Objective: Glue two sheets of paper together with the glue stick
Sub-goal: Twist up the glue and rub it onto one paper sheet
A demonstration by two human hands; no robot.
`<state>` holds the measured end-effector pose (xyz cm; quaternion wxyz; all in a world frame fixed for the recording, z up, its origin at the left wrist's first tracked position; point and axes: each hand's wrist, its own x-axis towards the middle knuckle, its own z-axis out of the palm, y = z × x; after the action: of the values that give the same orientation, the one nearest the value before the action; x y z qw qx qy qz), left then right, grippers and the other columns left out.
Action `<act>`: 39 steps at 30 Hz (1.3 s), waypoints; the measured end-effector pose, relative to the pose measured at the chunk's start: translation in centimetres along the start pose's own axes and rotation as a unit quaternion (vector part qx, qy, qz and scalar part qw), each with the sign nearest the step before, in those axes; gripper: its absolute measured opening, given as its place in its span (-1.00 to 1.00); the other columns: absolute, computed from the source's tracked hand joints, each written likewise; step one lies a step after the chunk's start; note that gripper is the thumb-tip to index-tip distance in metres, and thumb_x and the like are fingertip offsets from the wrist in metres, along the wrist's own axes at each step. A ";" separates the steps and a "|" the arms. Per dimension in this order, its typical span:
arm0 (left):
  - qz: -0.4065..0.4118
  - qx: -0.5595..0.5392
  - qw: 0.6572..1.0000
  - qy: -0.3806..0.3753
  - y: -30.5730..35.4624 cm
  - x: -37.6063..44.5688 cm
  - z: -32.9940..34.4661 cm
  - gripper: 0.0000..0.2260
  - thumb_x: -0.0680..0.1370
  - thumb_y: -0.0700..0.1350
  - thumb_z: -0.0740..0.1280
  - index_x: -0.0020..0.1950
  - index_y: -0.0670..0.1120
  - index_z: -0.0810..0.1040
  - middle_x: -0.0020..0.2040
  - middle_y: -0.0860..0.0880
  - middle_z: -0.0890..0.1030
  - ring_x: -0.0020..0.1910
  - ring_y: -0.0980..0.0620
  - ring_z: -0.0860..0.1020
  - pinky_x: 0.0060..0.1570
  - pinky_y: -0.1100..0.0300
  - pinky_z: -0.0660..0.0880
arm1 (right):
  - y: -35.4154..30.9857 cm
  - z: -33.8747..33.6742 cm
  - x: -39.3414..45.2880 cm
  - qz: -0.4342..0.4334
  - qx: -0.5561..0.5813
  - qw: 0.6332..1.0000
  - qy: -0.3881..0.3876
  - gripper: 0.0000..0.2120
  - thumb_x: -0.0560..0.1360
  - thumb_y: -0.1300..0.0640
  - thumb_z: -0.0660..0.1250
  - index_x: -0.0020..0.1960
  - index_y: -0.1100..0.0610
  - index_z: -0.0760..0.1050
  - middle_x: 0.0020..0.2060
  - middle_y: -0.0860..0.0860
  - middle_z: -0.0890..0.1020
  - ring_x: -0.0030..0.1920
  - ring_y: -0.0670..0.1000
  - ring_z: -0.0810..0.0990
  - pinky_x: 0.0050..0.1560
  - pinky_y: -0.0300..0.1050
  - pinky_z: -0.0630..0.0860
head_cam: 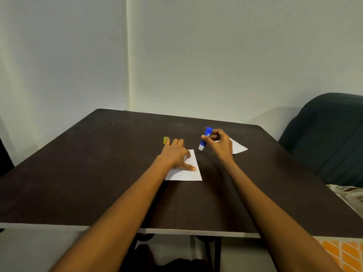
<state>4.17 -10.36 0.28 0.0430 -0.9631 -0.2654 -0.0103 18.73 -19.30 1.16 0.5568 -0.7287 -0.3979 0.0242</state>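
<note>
Glue stick (204,138), blue-bodied and uncapped, is held in the right hand (220,143) above the dark surface (98,173). It is tilted, its blue base pointing up and away and its pale, whitish tip pointing down toward the surface. The barrel is pinched between the thumb and the curled fingers of that hand, with the tip left free just below and to the left of the thumb; no contact between tip and paper is seen.

A small yellow cap (166,140) is set on the surface just beyond the fingertips of the left hand (175,154), close to or touching them; which cannot be told. That hand is laid flat, fingers spread, not grasping anything, and is pressed on the far left part of a white sheet of paper (188,171). The sheet is plain, rectangular and lying flat, its near edge and right edge left uncovered.

A second white sheet (238,147) is lying on the surface behind and to the right of the right hand, partly hidden by it, with one pointed corner showing.

A dark cushioned seat (330,138) is seen to the far right of the right hand, beyond the surface's edge.
</note>
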 end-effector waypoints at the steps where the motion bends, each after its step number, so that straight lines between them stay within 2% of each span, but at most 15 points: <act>1: -0.001 -0.003 1.000 -0.001 0.1 0.0 0.0 -0.40 0.39 0.38 0.22 0.32 0.10 0.45 0.46 -0.16 0.23 0.46 -0.18 0.13 0.39 -0.30 -0.10 | 0.0 0.3 0.0 -0.001 -0.004 1.000 -0.001 -0.72 0.40 0.00 0.46 -0.01 0.11 0.49 -0.20 -0.01 0.61 -0.17 -0.06 0.56 -0.07 -0.11 0.49; 4: 0.009 0.006 0.997 -0.071 -0.1 0.3 -0.6 -0.44 0.46 0.35 0.15 0.37 0.11 0.41 0.56 -0.14 -0.10 0.51 -0.20 -0.22 0.33 -0.34 -0.34 | 0.2 1.3 -0.2 -0.010 -0.028 1.000 -0.007 -0.69 0.39 -0.03 0.46 0.01 0.12 0.50 -0.18 0.03 0.64 -0.18 -0.05 0.57 -0.07 -0.08 0.52; 7: 0.012 0.017 0.990 -0.139 -1.0 0.9 -1.4 -0.48 0.50 0.28 0.16 0.42 0.13 0.32 0.55 -0.15 -0.20 0.48 -0.22 -0.33 0.30 -0.34 -0.38 | 0.1 2.2 -0.4 -0.022 -0.042 0.999 -0.006 -0.66 0.39 -0.04 0.45 0.04 0.15 0.51 -0.16 0.02 0.64 -0.14 -0.03 0.59 0.03 0.03 0.56; 10: 0.010 0.024 0.989 -0.147 -1.1 1.0 -1.2 -0.43 0.47 0.26 0.25 0.44 0.14 0.26 0.54 -0.16 -0.22 0.47 -0.24 -0.34 0.29 -0.35 -0.39 | 0.0 2.8 -0.3 -0.023 -0.052 0.998 -0.003 -0.65 0.40 -0.04 0.45 0.06 0.15 0.52 -0.09 0.07 0.68 -0.05 0.04 0.63 0.14 0.18 0.50; 12: 0.003 0.022 0.990 -0.138 -0.9 0.8 -0.9 -0.42 0.47 0.26 0.25 0.45 0.14 0.25 0.54 -0.16 -0.22 0.47 -0.25 -0.34 0.27 -0.35 -0.41 | -0.1 3.0 -0.1 -0.026 -0.060 0.998 -0.004 -0.66 0.40 -0.04 0.45 0.06 0.15 0.52 -0.08 0.08 0.68 -0.03 0.05 0.63 0.17 0.21 0.48; 20: -0.011 0.016 0.994 -0.112 -1.0 0.4 0.1 -0.41 0.47 0.30 0.19 0.47 0.19 0.17 0.54 -0.17 -0.23 0.47 -0.24 -0.35 0.27 -0.33 -0.43 | -0.6 3.8 0.1 -0.039 -0.095 0.994 -0.025 -0.64 0.42 -0.03 0.43 0.11 0.16 0.54 -0.03 0.10 0.69 0.06 0.09 0.60 0.21 0.21 0.44; 30: -0.046 -0.015 0.996 -0.078 -0.8 -0.6 0.5 -0.42 0.46 0.31 0.20 0.44 0.19 0.22 0.54 -0.16 -0.22 0.48 -0.24 -0.33 0.27 -0.35 -0.42 | -0.6 3.6 -0.5 -0.053 -0.118 0.991 -0.032 -0.63 0.41 -0.03 0.44 0.11 0.17 0.56 -0.07 0.11 0.69 0.04 0.10 0.60 0.20 0.20 0.42; 39: -0.074 0.000 0.993 -0.093 -0.2 -1.7 -0.1 -0.41 0.48 0.33 0.14 0.47 0.18 0.17 0.54 -0.19 -0.22 0.48 -0.26 -0.32 0.29 -0.36 -0.39 | -0.7 2.5 -2.2 -0.064 -0.109 0.992 -0.024 -0.64 0.40 -0.05 0.45 0.08 0.15 0.58 -0.10 0.09 0.70 0.00 0.07 0.62 0.21 0.18 0.41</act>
<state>2.64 -11.05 0.32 0.0175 -0.9375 -0.3390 0.0761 15.66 -18.59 -0.12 0.4649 -0.7573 -0.4572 -0.0373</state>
